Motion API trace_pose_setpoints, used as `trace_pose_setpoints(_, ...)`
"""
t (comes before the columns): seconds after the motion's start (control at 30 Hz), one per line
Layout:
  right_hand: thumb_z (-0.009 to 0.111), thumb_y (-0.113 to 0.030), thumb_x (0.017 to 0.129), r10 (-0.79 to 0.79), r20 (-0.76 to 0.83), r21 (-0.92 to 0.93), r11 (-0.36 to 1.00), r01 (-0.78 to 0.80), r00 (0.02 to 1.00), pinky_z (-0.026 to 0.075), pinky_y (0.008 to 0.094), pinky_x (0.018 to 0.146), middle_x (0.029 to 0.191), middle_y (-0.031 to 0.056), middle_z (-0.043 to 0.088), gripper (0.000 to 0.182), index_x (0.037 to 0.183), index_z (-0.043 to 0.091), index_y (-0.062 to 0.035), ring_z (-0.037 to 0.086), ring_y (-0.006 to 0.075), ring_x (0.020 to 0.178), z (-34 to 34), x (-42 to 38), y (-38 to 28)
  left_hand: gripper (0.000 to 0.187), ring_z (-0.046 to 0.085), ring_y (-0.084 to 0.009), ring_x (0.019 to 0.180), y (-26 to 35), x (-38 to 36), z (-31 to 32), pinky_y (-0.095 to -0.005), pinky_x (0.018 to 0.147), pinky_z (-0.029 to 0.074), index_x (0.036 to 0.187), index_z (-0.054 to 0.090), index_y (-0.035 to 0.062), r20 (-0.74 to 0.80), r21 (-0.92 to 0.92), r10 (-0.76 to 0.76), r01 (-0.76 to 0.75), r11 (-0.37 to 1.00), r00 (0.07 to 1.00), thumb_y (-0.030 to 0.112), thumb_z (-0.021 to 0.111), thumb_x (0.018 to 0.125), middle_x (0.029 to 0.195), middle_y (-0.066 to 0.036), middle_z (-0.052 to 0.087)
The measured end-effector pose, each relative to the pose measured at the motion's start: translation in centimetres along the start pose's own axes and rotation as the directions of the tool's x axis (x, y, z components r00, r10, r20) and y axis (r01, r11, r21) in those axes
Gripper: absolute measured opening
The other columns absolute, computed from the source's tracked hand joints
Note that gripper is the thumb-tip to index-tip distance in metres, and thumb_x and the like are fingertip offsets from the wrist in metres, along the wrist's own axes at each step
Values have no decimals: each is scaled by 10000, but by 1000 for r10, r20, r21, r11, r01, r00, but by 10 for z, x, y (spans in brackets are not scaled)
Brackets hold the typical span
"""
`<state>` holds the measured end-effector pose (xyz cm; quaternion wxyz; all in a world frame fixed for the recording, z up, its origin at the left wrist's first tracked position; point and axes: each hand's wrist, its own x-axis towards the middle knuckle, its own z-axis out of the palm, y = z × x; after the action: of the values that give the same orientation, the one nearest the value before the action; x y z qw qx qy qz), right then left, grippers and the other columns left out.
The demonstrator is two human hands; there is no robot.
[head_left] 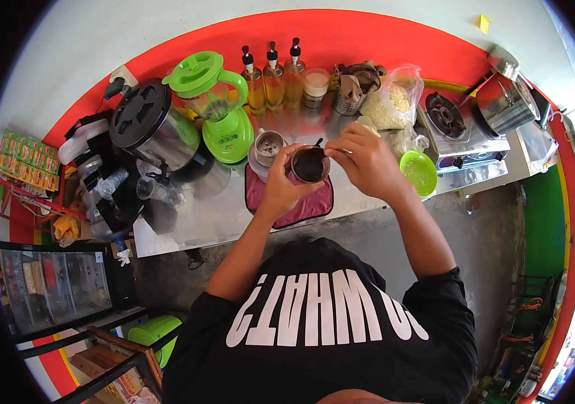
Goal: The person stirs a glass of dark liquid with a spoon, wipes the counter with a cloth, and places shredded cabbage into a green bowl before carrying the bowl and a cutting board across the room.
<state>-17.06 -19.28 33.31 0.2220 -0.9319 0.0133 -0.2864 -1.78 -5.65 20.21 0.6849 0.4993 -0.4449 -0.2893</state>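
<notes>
A counter [220,214] runs across the view in front of the person. On its left part stands a steel canister [172,138] with a black lid; on its right part is a stove [466,149] with a pot [499,116]. Between them are a green blender [228,135], whose jug shows no clear filling, and a clear bag [395,99] of pale shreds. Three pump bottles [275,87] of yellowish liquid stand in a row at the back. Just beyond the right hand [368,165] is a green bowl [419,174], with some pale bits inside.

A dark red cloth [301,207] lies in front of the person, and over it is the brown cup [326,170], between the hands, mouth up, with dark contents. The left hand [281,190] is clamped round its left side; whether its base touches the cloth is hidden. The right hand is apart from the left, its fingertips pinched together at the right rim; whether they grip anything cannot be told. A white cup [268,146], just beyond the left hand, holds a greyish residue.

Smallest is a slim black tip [319,142] at the brown cup's far rim, its long axis pointing away from the person and slightly right. The right fingertips are nearer to it than the left ones.
</notes>
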Motion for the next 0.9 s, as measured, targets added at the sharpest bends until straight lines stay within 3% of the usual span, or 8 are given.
trace_pose_setpoints(0.1,781,-74,889,-20,-6,-39,999,19,1000,539,430,761,890,113,696,125,983,744,0,645,312,896,11,-2,-5,803,619,-200,1255,-6,-1,1,-373,1127,467,1407,497,15,10,-24,-45,46,999,999,39,919,725,1338,-111,639)
trace_pose_setpoints(0.17,787,-75,876,-135,138,66,990,127,981,541,424,776,908,102,710,150,1010,758,-16,647,303,923,13,-5,-7,816,617,-198,1256,-9,0,1,-371,1126,469,1409,493,17,6,-43,-21,21,999,1000,35,925,717,1352,-110,631)
trace_pose_setpoints(0.27,792,-71,865,-123,237,124,988,96,964,543,418,793,917,88,718,158,1017,772,-33,641,298,946,3,-10,-1,835,613,-200,1268,-12,-1,-4,-372,1127,468,1413,489,19,4,-40,-39,39,998,999,33,933,706,1368,-110,622)
trace_pose_setpoints(0.5,799,-98,866,-10,112,123,992,-4,994,541,418,806,905,63,728,141,1001,790,-57,628,299,950,-13,-13,4,858,613,-212,1277,-14,-7,-2,-372,1133,465,1424,480,25,19,-2,-36,36,999,999,26,933,695,1384,-108,611)
trace_pose_setpoints(0.7,818,-123,844,-95,113,-50,994,101,989,555,400,794,924,56,740,191,1022,792,-60,633,277,931,11,-22,14,872,587,-216,1311,-19,-9,-1,-372,1138,461,1440,458,28,18,-29,-71,71,997,997,21,925,703,1385,-110,596)
trace_pose_setpoints(0.9,761,-104,915,104,96,-7,995,-104,990,560,396,790,918,132,728,130,1013,766,-20,662,307,928,40,-53,22,879,589,-214,1306,-31,-11,-2,-372,1139,464,1440,446,31,1,-15,-100,100,995,995,18,928,705,1382,-113,594)
